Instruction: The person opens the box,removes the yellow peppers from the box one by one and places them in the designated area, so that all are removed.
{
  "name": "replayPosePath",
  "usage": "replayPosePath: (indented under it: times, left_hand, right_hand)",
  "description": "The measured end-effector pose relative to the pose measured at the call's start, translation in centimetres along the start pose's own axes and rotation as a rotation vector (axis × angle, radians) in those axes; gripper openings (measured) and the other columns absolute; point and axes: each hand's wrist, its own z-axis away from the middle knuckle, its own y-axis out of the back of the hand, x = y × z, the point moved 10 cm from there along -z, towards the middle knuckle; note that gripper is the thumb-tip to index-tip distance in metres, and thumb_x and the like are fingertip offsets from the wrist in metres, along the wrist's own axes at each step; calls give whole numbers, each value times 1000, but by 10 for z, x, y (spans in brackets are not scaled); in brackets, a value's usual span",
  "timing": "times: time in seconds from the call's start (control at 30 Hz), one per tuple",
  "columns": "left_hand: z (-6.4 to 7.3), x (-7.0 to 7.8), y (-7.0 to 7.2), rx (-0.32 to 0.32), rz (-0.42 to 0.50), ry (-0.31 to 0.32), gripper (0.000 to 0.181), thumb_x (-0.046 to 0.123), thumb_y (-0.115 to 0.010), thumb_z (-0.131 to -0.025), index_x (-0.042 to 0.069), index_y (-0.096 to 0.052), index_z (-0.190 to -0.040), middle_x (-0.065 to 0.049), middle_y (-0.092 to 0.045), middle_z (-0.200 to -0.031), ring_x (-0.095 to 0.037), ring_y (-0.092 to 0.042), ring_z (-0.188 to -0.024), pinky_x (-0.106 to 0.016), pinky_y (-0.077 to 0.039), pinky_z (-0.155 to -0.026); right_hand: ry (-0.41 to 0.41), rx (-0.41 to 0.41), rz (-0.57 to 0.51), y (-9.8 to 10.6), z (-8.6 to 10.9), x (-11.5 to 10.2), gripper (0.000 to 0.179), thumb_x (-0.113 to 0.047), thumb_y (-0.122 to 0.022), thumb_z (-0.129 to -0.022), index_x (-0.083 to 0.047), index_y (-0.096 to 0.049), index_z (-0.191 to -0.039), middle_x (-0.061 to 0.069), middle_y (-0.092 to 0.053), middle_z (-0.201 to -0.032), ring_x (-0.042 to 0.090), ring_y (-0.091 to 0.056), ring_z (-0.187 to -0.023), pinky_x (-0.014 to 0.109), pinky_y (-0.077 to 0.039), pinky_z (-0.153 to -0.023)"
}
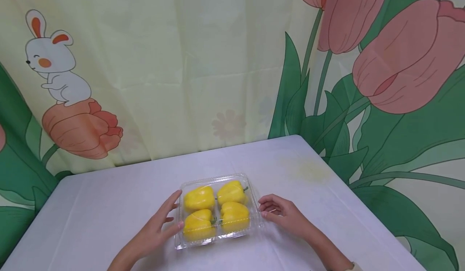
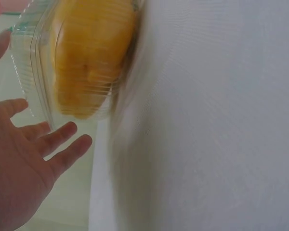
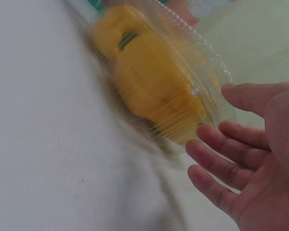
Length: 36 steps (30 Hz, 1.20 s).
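Note:
A clear plastic clamshell box [image 1: 214, 240] lies on the table with its lid closed over several yellow bell peppers [image 1: 199, 198]. Green stems show on some of them. At the box's left side is my left hand [image 1: 157, 226], fingers spread and thumb tip right at the rim. My right hand [image 1: 285, 214] is beside the opposite side, its fingers loosely bent and fingertips close to the edge. In the right wrist view the thumb tip of that hand reaches the ridged rim, while the other fingers extend toward the lower wall. Neither hand grips the box.
A white-covered table [image 1: 120, 198] extends around the box. Behind it hangs a pale curtain [image 1: 218, 61] printed with a rabbit, tulips and leaves. The table's right edge slants away beyond my right hand.

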Motion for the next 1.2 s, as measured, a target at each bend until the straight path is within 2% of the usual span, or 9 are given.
replayPosePath:
  times: [0.17, 0.27, 0.5, 0.73, 0.83, 0.97, 1.07, 1.2]
  left_hand:
    - [1, -1, -2, -11, 0, 16, 82, 43, -62, -90, 32, -12, -155, -2, -19, -162, -36, -38, -139, -42, -53, -97]
    - [1, 0, -4, -22, 4, -1, 87, 42, -65, -89, 36, -9, -154, -2, -17, -163, -37, -37, -140, -41, -53, -97]
    - [4, 2, -9, -47, 11, -35, 98, 40, -73, -83, 45, -3, -151, -6, -15, -163, -40, -33, -142, -41, -52, -98]
    - [4, 7, -9, -16, 20, -112, 110, 40, -81, -75, 39, -3, -154, -8, -13, -163, -42, -33, -141, -36, -54, -95]
    - [4, 7, -10, -13, 20, -99, 113, 42, -82, -73, 39, -2, -153, -7, -12, -163, -41, -32, -142, -39, -54, -96]
    - [3, 5, -13, -7, 17, -39, 116, 46, -83, -70, 41, -2, -153, -4, -11, -164, -39, -32, -143, -43, -55, -95]
    - [3, 4, -13, 10, 8, -15, 117, 48, -83, -69, 40, -3, -153, -2, -11, -164, -37, -33, -142, -40, -57, -92]
    - [3, 5, -13, 34, 3, -25, 119, 48, -84, -68, 31, -5, -155, -3, -12, -163, -38, -35, -141, -34, -59, -85]
  right_hand:
    - [-26, -21, -9, -2, 1, 2, 32, -24, -67, -91, -6, -59, -117, 7, -66, -107, 14, -62, -96, 13, -53, -82]
    - [-38, -30, -20, -3, 1, 3, 34, -23, -68, -90, -5, -59, -117, 7, -66, -107, 16, -62, -96, 15, -53, -83]
    - [-45, -104, -74, -9, 4, 5, 56, -20, -80, -79, -3, -51, -124, 11, -62, -115, 21, -61, -102, 22, -56, -87]
    - [-28, -129, -80, -12, 4, 5, 66, -20, -84, -74, -3, -45, -126, 14, -59, -119, 22, -60, -104, 24, -56, -89]
    - [-28, -120, -65, -13, 3, 5, 66, -19, -84, -74, -3, -45, -125, 15, -59, -118, 20, -60, -102, 23, -56, -88]
    - [-26, -110, -50, -13, 3, 7, 65, -17, -83, -75, -2, -46, -125, 14, -59, -118, 17, -60, -100, 21, -55, -87]
    - [-27, -108, -50, -13, 3, 7, 63, -17, -83, -75, -1, -47, -124, 14, -59, -117, 16, -60, -99, 21, -55, -87]
    - [-14, -119, -59, -15, 3, 5, 61, -16, -83, -75, -1, -49, -124, 14, -59, -116, 19, -59, -99, 21, -55, -86]
